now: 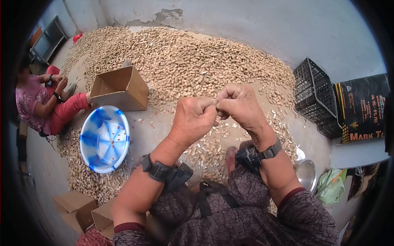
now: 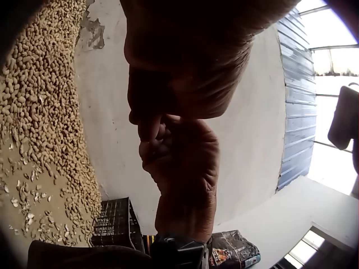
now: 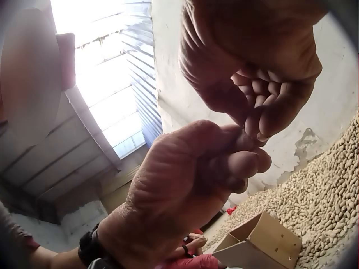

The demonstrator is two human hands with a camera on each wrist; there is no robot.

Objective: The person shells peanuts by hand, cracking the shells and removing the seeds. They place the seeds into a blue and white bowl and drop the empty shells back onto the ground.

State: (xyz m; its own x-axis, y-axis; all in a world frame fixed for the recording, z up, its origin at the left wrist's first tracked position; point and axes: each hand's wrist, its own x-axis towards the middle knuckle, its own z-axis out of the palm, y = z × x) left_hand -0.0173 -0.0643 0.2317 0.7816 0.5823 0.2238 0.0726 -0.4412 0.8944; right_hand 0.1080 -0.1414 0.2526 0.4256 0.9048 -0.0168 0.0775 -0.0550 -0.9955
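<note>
1. The left hand [image 1: 192, 119] and the right hand [image 1: 240, 105] are held fist to fist above the lap, fingertips meeting; a small peanut [image 1: 215, 103] is pinched between them, almost wholly hidden by the fingers.
2. Both hands are curled tight round that one pod; the thumbs appear to be pressed against it from opposite sides, a grip judged suited to cracking a shell.
3. In the right wrist view the curled fingers [image 3: 263, 115] of the right hand are seen just above the left hand's knuckles, touching at the tips.
4. The peanut pile [image 1: 184, 61] is heaped against the plastered wall; pods are tan, ridged and matt. Nearer the knees, paler broken shell pieces [image 1: 213, 143] are scattered on the concrete floor.
5. A glossy blue-and-white plastic basin [image 1: 104, 138] is set on the left within arm's reach; a few reddish kernels lie in it.
6. An open cardboard box [image 1: 120, 88] stands behind the basin, tilted on the pile.
7. Black lattice crates [image 1: 314, 96] are stacked at right beside a printed sack [image 1: 361, 108].
8. A second person [image 1: 45, 102] is seated at far left.
</note>
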